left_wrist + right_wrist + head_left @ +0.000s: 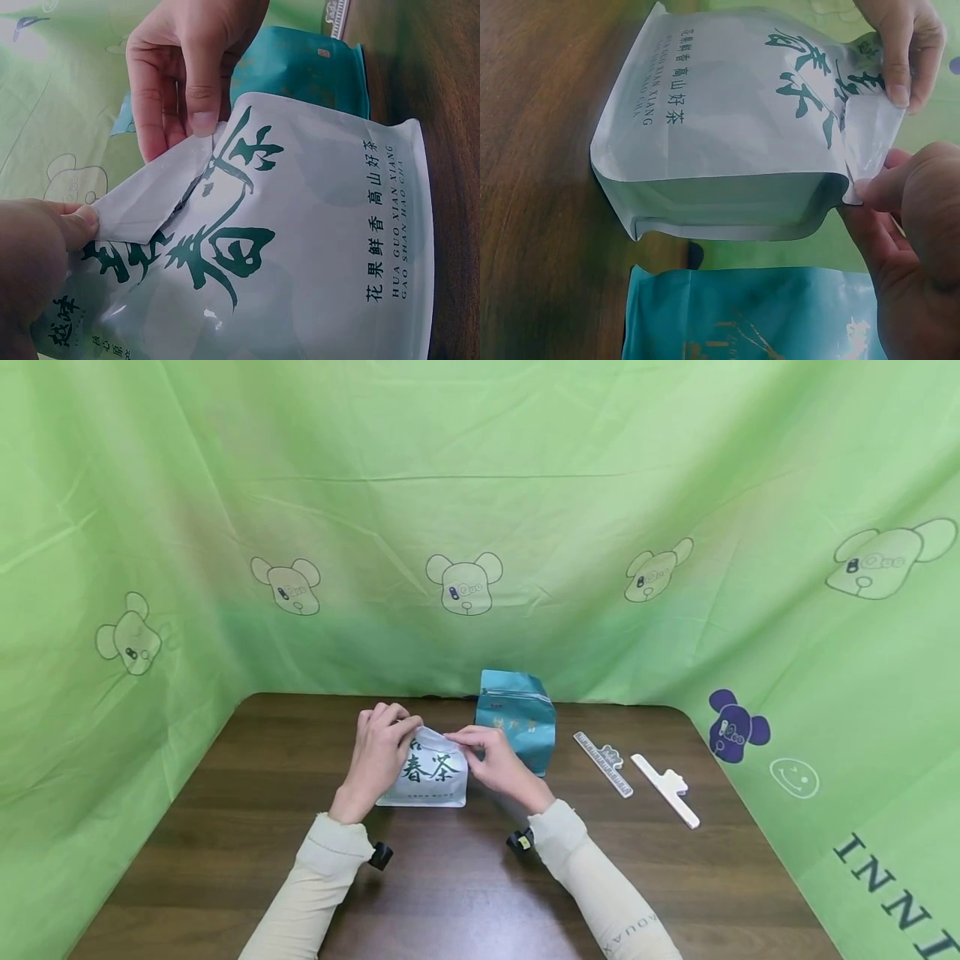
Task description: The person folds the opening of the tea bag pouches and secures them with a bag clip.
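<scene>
A white tea bag with green characters stands on the table, its top corner folded into a plain white flap that lies slantwise over part of the lettering. My left hand pinches one end of this flap between thumb and fingers. At the flap's other end my right hand pinches the edge, thumb in front, as the right wrist view also shows. The bag's side gusset bulges outward. Behind my right hand stands a teal tea bag with gold print.
To the right on the wooden table lie two sealing clips, a clear ruler-like one and a white one. A green printed cloth hangs around the table's back and sides.
</scene>
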Tool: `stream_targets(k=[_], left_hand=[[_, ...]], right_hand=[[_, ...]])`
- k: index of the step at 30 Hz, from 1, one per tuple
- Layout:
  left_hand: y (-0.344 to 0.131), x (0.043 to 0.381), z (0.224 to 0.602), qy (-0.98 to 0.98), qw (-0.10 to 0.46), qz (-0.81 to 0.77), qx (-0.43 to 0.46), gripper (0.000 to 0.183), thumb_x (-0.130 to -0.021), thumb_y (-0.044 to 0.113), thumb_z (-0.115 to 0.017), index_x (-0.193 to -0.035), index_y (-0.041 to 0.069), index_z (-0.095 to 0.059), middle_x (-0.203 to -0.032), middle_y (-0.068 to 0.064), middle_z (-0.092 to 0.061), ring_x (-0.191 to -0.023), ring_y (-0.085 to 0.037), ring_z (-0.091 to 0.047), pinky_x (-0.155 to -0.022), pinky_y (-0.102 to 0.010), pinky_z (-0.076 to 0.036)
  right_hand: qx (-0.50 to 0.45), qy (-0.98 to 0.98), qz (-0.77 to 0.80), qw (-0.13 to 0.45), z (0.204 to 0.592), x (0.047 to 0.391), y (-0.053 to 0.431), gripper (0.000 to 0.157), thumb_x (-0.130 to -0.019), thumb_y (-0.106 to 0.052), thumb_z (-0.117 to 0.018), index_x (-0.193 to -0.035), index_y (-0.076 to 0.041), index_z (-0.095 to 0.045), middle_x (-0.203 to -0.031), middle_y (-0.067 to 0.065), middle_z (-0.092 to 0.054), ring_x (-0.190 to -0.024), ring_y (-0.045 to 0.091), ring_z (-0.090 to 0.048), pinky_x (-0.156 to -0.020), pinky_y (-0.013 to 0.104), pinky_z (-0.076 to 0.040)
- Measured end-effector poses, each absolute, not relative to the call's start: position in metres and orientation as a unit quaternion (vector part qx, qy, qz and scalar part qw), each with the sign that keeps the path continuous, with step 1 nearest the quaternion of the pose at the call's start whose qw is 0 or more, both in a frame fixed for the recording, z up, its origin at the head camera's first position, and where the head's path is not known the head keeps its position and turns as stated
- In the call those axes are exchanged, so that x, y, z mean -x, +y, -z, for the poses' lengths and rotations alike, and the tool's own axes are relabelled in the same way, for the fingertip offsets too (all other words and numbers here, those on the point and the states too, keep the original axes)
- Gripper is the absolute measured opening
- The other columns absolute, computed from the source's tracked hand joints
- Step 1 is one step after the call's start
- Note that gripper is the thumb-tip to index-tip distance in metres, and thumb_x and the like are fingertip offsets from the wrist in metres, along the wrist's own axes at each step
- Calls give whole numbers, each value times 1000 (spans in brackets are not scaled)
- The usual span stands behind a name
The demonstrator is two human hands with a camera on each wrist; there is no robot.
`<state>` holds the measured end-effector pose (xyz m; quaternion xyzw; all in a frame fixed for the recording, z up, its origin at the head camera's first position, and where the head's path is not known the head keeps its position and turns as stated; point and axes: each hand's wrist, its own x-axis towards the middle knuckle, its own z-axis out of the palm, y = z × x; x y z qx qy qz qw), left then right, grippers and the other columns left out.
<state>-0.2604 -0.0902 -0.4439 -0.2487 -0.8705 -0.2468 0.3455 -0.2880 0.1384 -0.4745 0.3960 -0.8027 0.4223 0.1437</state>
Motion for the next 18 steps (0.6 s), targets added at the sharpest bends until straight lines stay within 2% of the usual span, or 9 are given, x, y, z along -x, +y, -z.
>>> stream_targets(k=[5, 12, 18], left_hand=[[-90, 261, 444, -871, 343, 249, 248, 9, -91, 7, -75, -97, 11, -80, -92, -2, -64, -88, -24, -53, -82, -42, -35], [-89, 261, 445, -867, 350, 248, 254, 9, -90, 6, -75, -96, 11, -80, -92, -2, -64, -87, -24, -53, -81, -41, -35], [-90, 261, 444, -867, 349, 253, 249, 9, -90, 6, -75, -96, 11, -80, -91, -2, -63, -87, -24, -53, -82, -42, -35]], right_hand=[[-392, -808, -419, 132, 472, 287, 139, 37, -90, 17, -59, -119, 0, -74, -106, 13, -75, -96, 24, -71, -81, 31, -59], [-388, -805, -425, 146, 476, 289, 140, 38, -88, 18, -58, -116, 0, -75, -103, 12, -75, -92, 21, -70, -77, 28, -59], [-382, -793, -452, 146, 481, 288, 140, 32, -92, 13, -62, -119, 0, -73, -111, 14, -74, -101, 25, -71, -84, 30, -59]])
